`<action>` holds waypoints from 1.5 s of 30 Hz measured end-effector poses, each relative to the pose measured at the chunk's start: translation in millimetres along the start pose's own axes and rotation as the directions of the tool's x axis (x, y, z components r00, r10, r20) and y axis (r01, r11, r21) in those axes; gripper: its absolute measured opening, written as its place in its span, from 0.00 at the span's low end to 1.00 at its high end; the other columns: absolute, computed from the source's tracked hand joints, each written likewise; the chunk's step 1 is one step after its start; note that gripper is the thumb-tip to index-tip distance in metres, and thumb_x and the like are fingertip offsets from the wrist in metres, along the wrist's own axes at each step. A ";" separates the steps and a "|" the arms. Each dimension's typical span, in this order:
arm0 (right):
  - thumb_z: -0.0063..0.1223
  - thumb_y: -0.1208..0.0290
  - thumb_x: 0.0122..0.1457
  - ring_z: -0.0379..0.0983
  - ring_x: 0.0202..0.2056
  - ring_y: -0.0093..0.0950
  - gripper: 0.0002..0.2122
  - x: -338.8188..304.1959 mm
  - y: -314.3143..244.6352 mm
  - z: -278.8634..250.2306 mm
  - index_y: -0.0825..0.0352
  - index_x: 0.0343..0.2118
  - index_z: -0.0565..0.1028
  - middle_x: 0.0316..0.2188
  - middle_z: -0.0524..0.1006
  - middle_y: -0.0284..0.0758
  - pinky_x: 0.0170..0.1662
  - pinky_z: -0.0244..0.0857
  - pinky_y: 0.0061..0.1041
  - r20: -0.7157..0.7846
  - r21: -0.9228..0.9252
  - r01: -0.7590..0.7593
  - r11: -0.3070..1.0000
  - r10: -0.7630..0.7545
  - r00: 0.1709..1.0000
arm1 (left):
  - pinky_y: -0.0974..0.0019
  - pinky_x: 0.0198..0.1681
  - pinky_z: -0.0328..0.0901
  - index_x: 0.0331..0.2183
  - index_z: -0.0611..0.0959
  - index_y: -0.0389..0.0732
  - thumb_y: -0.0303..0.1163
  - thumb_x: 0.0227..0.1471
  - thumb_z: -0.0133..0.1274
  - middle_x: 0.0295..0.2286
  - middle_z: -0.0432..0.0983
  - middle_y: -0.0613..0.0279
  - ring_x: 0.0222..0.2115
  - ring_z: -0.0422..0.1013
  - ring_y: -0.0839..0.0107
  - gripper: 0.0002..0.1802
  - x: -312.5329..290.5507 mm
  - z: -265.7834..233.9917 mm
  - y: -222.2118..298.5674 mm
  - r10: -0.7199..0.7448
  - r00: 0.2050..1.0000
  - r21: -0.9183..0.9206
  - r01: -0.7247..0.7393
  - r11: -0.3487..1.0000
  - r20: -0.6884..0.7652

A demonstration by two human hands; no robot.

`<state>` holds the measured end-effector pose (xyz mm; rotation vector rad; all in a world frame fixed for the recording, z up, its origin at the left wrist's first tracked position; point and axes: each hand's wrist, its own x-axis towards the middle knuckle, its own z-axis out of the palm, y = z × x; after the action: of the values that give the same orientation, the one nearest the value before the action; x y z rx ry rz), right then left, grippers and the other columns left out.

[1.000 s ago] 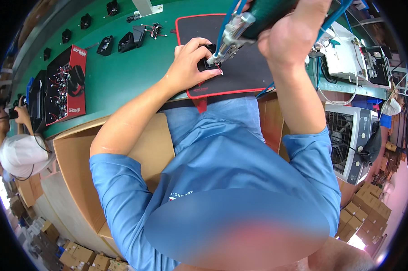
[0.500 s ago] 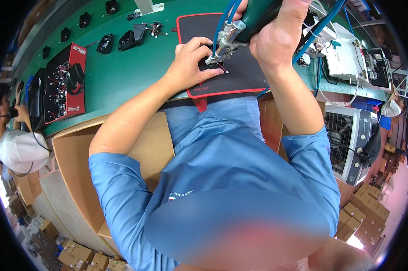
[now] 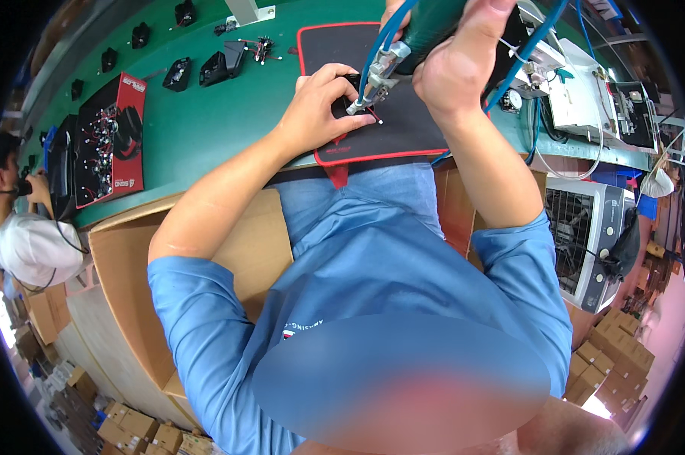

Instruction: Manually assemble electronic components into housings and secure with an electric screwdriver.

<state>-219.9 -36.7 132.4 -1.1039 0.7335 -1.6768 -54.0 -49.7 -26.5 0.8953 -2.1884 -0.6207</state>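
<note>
My left hand (image 3: 312,106) is curled around a small black part (image 3: 342,105) on the black mat (image 3: 422,136), thumb and fingers pressing it from both sides. A short red wire with a white end (image 3: 377,117) pokes out beside my thumb. My right hand (image 3: 455,80) grips a green-bodied power screwdriver (image 3: 432,29) with a metal nose (image 3: 379,74) and blue air hoses. The driver leans, its tip down at the part between my left fingers. My left hand and the nose hide most of the part.
Several black housings (image 3: 177,74) and a wired bundle (image 3: 260,50) lie on the green table (image 3: 206,125). A red-edged box (image 3: 128,136) with wired parts stands left. White equipment (image 3: 578,95) sits right. Below the table edge is an open carton (image 3: 130,273). A co-worker (image 3: 35,246) is far left.
My right hand and the driver have shifted slightly left, and the driver's nose leans more. My left hand stays in place on the part. The co-worker's hand has lowered.
</note>
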 end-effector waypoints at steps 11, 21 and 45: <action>0.23 0.24 0.63 0.67 0.17 0.22 0.43 16.9 -50.5 36.2 0.68 0.42 0.74 0.20 0.72 0.31 0.21 0.64 0.22 0.117 0.063 0.060 0.996 -0.067 0.991 | 0.52 0.57 0.60 0.57 0.75 0.44 0.45 0.38 0.78 0.51 0.73 0.58 0.51 0.66 0.49 0.46 -1.9 -3.0 2.1 -0.063 0.997 -0.007 0.063 0.998 0.033; 0.30 0.26 0.64 0.68 0.21 0.22 0.38 14.2 19.9 6.8 0.65 0.39 0.73 0.21 0.73 0.30 0.26 0.63 0.21 0.087 -0.025 0.069 0.997 -0.066 0.994 | 0.58 0.53 0.56 0.51 0.77 0.44 0.47 0.37 0.77 0.47 0.74 0.61 0.50 0.70 0.60 0.41 -0.2 -3.7 6.1 -0.008 0.999 -0.055 0.006 0.998 -0.035; 0.34 0.46 0.74 0.74 0.21 0.18 0.24 58.2 -81.2 12.7 0.63 0.49 0.72 0.34 0.80 0.38 0.23 0.73 0.15 0.035 -0.172 0.657 0.734 -0.662 0.749 | 0.49 0.60 0.58 0.59 0.73 0.44 0.40 0.41 0.72 0.54 0.71 0.54 0.54 0.67 0.52 0.44 72.9 -32.2 -14.6 -0.056 0.997 0.198 0.065 0.978 -0.052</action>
<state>-247.4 -62.0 226.0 -1.5987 0.5316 -2.2594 -62.7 -118.6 15.2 1.0729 -2.2164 -0.4091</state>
